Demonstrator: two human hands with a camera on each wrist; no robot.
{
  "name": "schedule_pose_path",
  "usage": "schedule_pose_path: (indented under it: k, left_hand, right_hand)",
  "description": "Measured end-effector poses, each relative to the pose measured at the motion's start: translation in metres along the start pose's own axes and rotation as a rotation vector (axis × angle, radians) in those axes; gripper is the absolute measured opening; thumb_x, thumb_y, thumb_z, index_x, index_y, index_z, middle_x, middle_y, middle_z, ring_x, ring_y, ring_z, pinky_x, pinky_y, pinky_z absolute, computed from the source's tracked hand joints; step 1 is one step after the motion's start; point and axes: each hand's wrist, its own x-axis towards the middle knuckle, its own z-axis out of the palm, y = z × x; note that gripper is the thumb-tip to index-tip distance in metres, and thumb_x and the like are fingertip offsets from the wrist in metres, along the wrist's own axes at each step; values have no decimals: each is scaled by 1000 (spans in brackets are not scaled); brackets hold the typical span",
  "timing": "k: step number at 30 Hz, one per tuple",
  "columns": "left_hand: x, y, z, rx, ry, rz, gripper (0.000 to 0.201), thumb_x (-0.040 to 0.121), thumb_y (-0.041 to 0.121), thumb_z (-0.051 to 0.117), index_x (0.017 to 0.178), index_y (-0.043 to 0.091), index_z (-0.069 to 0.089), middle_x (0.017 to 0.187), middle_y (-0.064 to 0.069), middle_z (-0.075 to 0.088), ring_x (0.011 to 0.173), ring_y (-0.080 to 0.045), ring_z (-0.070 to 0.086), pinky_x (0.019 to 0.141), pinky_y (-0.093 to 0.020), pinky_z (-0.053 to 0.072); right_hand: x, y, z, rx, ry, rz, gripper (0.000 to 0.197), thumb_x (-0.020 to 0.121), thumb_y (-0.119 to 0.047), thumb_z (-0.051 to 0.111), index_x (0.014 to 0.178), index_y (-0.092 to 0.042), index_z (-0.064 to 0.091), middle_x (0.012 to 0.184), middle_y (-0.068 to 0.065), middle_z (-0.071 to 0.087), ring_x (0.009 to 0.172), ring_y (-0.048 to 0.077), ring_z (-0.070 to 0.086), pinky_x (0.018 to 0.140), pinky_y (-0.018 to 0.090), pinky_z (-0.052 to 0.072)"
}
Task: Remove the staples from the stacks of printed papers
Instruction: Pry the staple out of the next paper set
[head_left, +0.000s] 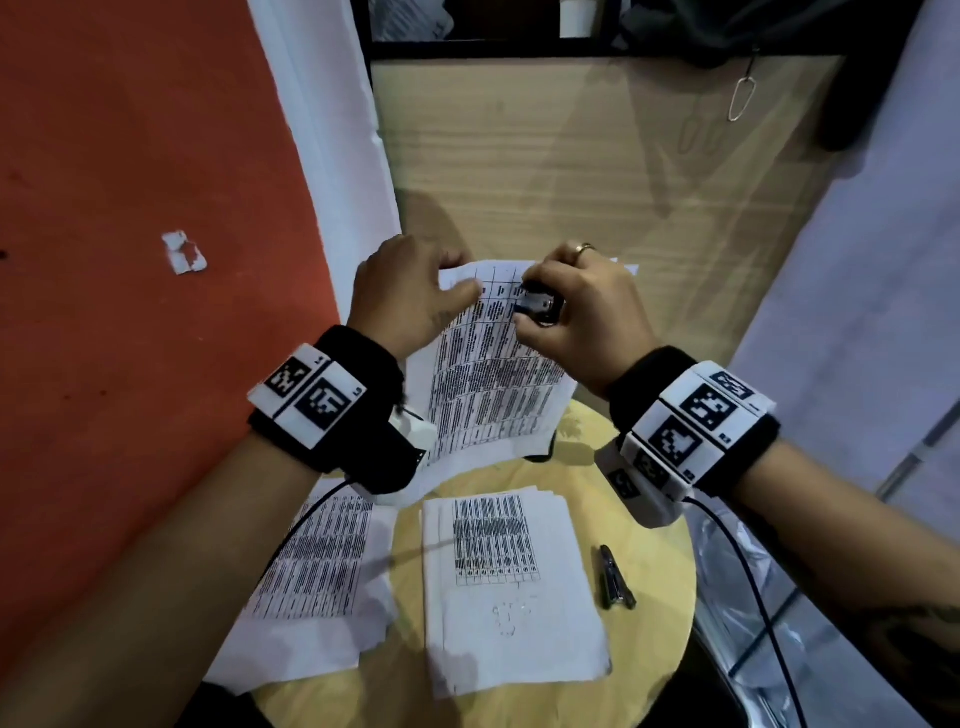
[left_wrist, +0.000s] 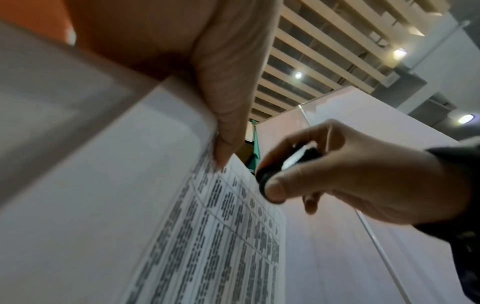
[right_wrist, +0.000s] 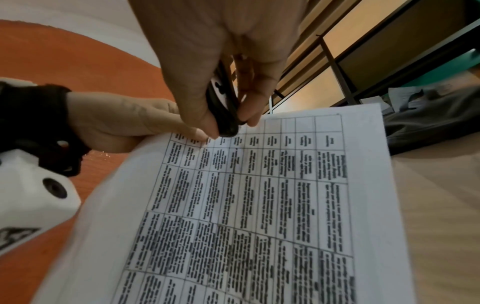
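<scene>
A stack of printed papers (head_left: 483, 374) is held up above the round table, its top edge at chest height. My left hand (head_left: 415, 296) pinches its upper left corner, thumb on the printed side (left_wrist: 226, 131). My right hand (head_left: 576, 306) grips a black staple remover (head_left: 537, 306) with a metal middle and holds it against the stack's top edge, right beside the left thumb. In the right wrist view the staple remover (right_wrist: 224, 107) sits between thumb and fingers, its tip on the paper (right_wrist: 259, 195). No staple is visible.
The round yellow table (head_left: 649, 571) carries two more paper stacks, one at left (head_left: 317, 566) and one in the middle (head_left: 509, 587). A dark metal tool (head_left: 615, 577) lies at right. A torn paper scrap (head_left: 183, 253) lies on the red floor. A wooden panel stands behind.
</scene>
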Motion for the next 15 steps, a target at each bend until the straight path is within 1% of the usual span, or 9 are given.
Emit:
schedule_pose_path:
  k: [2,4,7,8,10,12,13,14,15]
  left_hand:
    - [1,-5,-2,-38,-65,-45,37,70,47,53,83,18,71,78,-5,65,82,-29,61,70,-33,44]
    - [3,-10,-3,-67,-120,-77,35,67,50,55,79,20,70,80,-6,69,82,-28,62,75,-39,49]
    - [5,-15,-4,-74,-174,-113,51,62,57,60,80,11,70,80,-10,69,81,-31,63,77,-44,51]
    - [6,-18,-3,-87,-192,-115,56,58,61,61,80,11,70,79,-12,69,82,-32,63,78,-46,51]
    - [6,-26,-2,-130,-232,-125,62,52,68,60,79,14,72,78,-10,71,83,-32,65,80,-48,51]
    - [9,-33,0,-175,-274,-139,55,50,68,63,79,22,73,81,-6,72,86,-29,66,83,-50,51]
    - [9,-34,0,-186,-298,-138,47,50,67,64,77,29,73,82,-3,73,86,-26,67,85,-49,51]
    - [9,-34,0,-192,-315,-128,38,51,66,65,74,37,72,82,0,73,86,-23,67,86,-48,51]
    - [8,-34,0,-199,-323,-113,29,51,64,66,71,44,71,81,6,73,85,-19,67,87,-47,51]
  right_hand:
    - [-2,3,4,-16,-57,57,29,69,-21,66,89,-1,69,91,18,60,79,36,60,71,39,51]
    - [-4,7,9,-64,-112,124,29,71,-18,69,95,-2,69,98,16,60,89,35,59,76,36,46]
    - [-8,14,14,-92,-217,181,39,68,-18,72,105,-6,69,109,14,57,97,32,57,84,32,45]
    - [-9,17,15,-83,-245,191,41,67,-18,73,106,-7,68,113,13,55,99,31,56,87,32,46]
    - [-7,23,14,-60,-275,213,44,64,-18,76,106,-10,67,129,12,46,105,31,55,93,35,46]
    - [-3,27,12,-24,-299,213,46,60,-18,78,105,-12,68,146,12,32,116,31,52,99,40,43]
    - [0,30,10,-8,-323,199,47,58,-18,80,103,-12,68,150,11,26,121,29,49,102,41,40]
    - [3,31,8,0,-359,186,46,58,-18,81,102,-13,68,151,11,25,125,27,45,103,39,38]
    - [5,32,7,4,-395,174,45,57,-17,82,100,-12,69,149,12,29,128,25,43,104,36,37]
